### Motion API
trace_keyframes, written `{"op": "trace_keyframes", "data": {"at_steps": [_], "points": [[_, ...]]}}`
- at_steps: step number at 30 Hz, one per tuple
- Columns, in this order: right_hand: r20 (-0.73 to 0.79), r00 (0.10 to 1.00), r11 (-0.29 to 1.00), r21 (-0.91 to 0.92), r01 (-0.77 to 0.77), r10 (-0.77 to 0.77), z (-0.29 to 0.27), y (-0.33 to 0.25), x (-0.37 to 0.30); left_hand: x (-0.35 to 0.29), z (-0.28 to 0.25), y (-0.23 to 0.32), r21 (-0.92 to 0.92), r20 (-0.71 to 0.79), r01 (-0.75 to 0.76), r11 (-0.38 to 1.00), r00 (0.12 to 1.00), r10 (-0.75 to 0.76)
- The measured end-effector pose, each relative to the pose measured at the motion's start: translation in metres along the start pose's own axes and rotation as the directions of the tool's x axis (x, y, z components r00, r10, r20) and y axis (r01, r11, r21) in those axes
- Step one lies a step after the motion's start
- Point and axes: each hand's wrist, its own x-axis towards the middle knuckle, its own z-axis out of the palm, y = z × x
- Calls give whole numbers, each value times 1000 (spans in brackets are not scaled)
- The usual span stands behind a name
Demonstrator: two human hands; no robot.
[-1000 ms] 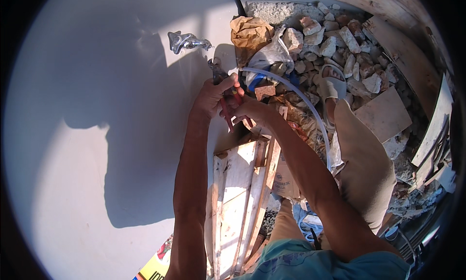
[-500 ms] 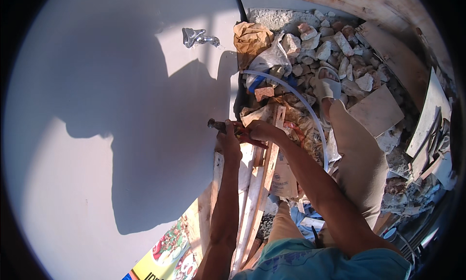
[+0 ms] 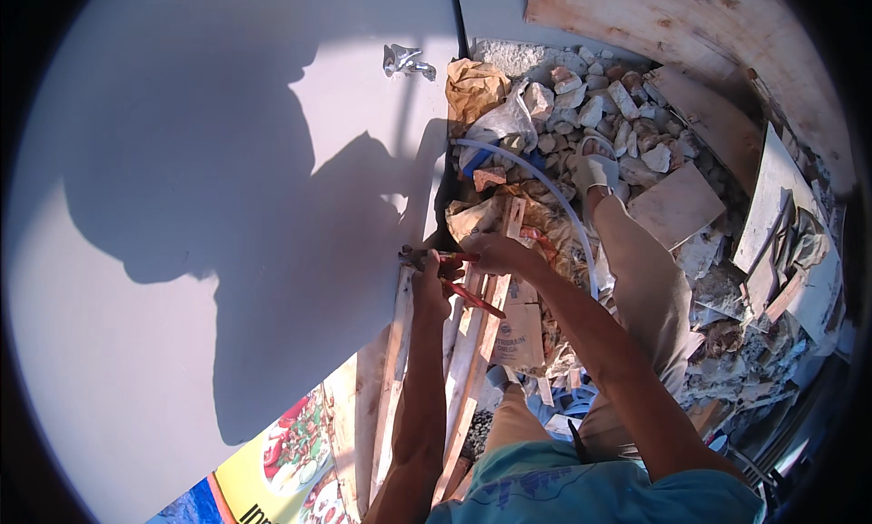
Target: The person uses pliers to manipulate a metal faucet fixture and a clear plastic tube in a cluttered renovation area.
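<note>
Red-handled pliers (image 3: 470,300) are held out in front of me, with their handles spread apart and the dark metal head pointing left over the large light-grey panel (image 3: 345,88). My left hand (image 3: 431,286) is closed round the tool just behind its head. One handle is gripped near its end by my right hand (image 3: 495,252), while the other slants down free. Whether anything sits in the jaws is too small to tell. A shiny silver metal fitting (image 3: 409,63) rests on the panel farther off.
Long wooden boards (image 3: 472,379) lie below my hands. Broken stones and bricks (image 3: 627,106) cover the ground at the right, with a clear hose (image 3: 563,186) curving across. Crumpled brown paper (image 3: 477,88) lies by the panel's edge. A colourful printed sheet (image 3: 282,460) shows at the lower left.
The pliers' handles have spread wider, the lower one swinging down from the right hand. Both hands sit slightly lower, and the whole view has shifted a little.
</note>
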Motion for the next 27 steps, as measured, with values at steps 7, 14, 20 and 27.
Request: {"op": "trace_keyframes", "data": {"at_steps": [7,14,20,27], "points": [[-59,998,981,-188,-39,28,-24,-44,-75,-40,-4,-30,-214,90,146,966,988,-129],[19,999,999,15,-46,46,19,-60,-151,-66,-7,-75,-497,301,120,859,953,41],[231,924,885,290,-364,304,43,-71,-147,-74,-11,-96,-582,225,159,797,974,-30],[157,962,737,618,-273,224,83,-51,-114,-74,-20,-73,-509,136,59,859,991,13]]}}
